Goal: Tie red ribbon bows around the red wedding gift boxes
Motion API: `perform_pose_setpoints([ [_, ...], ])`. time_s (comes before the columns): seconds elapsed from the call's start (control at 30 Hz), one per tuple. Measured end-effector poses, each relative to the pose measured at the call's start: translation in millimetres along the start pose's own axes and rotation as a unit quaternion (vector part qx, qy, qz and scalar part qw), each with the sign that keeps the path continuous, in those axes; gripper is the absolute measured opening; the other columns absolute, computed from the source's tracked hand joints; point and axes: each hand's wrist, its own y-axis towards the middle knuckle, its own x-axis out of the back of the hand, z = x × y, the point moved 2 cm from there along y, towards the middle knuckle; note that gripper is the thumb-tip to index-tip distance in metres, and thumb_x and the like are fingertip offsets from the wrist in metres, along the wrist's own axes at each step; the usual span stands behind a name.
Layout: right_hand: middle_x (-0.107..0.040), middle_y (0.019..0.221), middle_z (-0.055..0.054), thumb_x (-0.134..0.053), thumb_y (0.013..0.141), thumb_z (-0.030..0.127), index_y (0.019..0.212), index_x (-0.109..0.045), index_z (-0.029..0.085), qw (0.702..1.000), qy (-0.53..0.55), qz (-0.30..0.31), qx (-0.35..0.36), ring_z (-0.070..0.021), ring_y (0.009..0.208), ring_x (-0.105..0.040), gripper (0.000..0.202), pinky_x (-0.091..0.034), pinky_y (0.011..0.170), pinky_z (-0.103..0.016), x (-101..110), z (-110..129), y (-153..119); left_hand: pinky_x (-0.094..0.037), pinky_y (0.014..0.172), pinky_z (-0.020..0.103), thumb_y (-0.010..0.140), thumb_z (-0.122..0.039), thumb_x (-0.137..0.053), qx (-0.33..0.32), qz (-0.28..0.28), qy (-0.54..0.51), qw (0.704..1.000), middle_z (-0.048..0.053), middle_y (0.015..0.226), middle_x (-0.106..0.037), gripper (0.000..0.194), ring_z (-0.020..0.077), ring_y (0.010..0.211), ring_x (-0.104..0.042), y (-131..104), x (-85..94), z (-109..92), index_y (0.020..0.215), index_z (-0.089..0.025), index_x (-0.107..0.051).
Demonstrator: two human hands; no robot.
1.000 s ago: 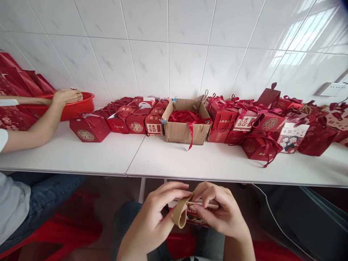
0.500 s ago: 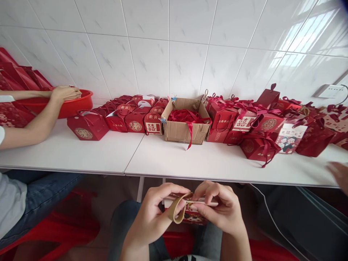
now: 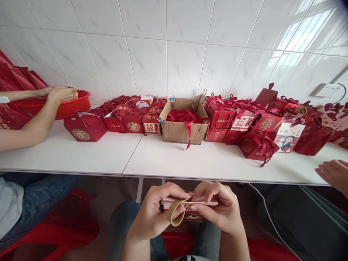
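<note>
Above my lap, a small red and pale gift box (image 3: 194,216) is held between my hands, its top edge facing up. My left hand (image 3: 160,206) is closed on a gold ribbon (image 3: 174,214), which bends in a loop around the thumb at the box's top. My right hand (image 3: 217,204) pinches the pale top edge of the box, where the ribbon meets it. The fingers hide the exact spot where ribbon and box join.
A cardboard box (image 3: 185,135) of red ribbon stands on the white table (image 3: 108,156), between rows of red gift boxes (image 3: 133,122). At left, a person's hands (image 3: 62,94) are over a red basin (image 3: 78,105). Another person's hand (image 3: 334,174) is at the right edge.
My hands keep nearly the same grip on the box and ribbon. The hand of the person at right has come further into view over the table edge.
</note>
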Motion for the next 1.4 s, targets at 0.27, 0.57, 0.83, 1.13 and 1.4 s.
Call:
perform_pose_setpoints([
  [0.27,-0.064,0.076,-0.001,-0.075,0.072,0.007,0.081,-0.057,0.022,0.999,-0.038,-0.01,0.018,-0.0159,0.069,-0.064,0.026,-0.054,0.06,-0.028,2,-1,1,-0.05,0.074,0.031,0.083,-0.023,-0.066,-0.012,0.027,-0.05,0.998,0.008,0.087,-0.071,0.009,0.0221,0.084,-0.065,4,1.0,8,0.087,-0.022,-0.074],
  [0.57,-0.065,0.079,-0.003,-0.071,0.076,0.013,0.089,-0.059,0.021,0.998,-0.054,0.026,-0.005,-0.0171,0.072,-0.064,0.02,-0.052,0.065,-0.029,-1,-1,3,-0.048,0.075,0.031,0.087,-0.019,-0.061,-0.053,0.033,-0.022,0.998,0.005,0.084,-0.066,0.012,0.0202,0.085,-0.063,8,0.1,11,0.089,-0.025,-0.072],
  [0.83,-0.062,0.079,-0.002,-0.066,0.08,0.015,0.085,-0.058,0.021,0.998,-0.059,0.024,-0.014,-0.0151,0.073,-0.06,0.011,-0.049,0.068,-0.027,-2,-4,6,-0.05,0.084,0.031,0.089,-0.017,-0.058,-0.091,0.023,0.013,0.995,0.006,0.097,-0.067,0.014,0.0216,0.1,-0.062,9,1.8,14,0.093,-0.025,-0.069],
  [1.13,-0.062,0.08,-0.002,-0.066,0.08,0.012,0.088,-0.058,0.021,0.998,-0.058,0.024,-0.013,-0.0138,0.075,-0.06,0.015,-0.048,0.071,-0.026,-2,-6,8,-0.052,0.085,0.029,0.087,-0.013,-0.059,-0.114,0.0,0.043,0.993,0.004,0.097,-0.068,0.018,0.0201,0.098,-0.065,11,5.6,16,0.093,-0.026,-0.07],
  [1.4,-0.062,0.081,-0.001,-0.065,0.08,0.012,0.089,-0.059,0.02,0.996,-0.085,0.01,-0.014,-0.0137,0.074,-0.059,0.014,-0.048,0.069,-0.026,-3,-8,9,-0.049,0.06,0.017,0.082,-0.02,-0.067,-0.033,-0.126,-0.025,0.991,0.0,0.081,-0.064,0.032,0.0102,0.066,-0.062,8,-3.3,23,0.112,-0.025,-0.057],
])
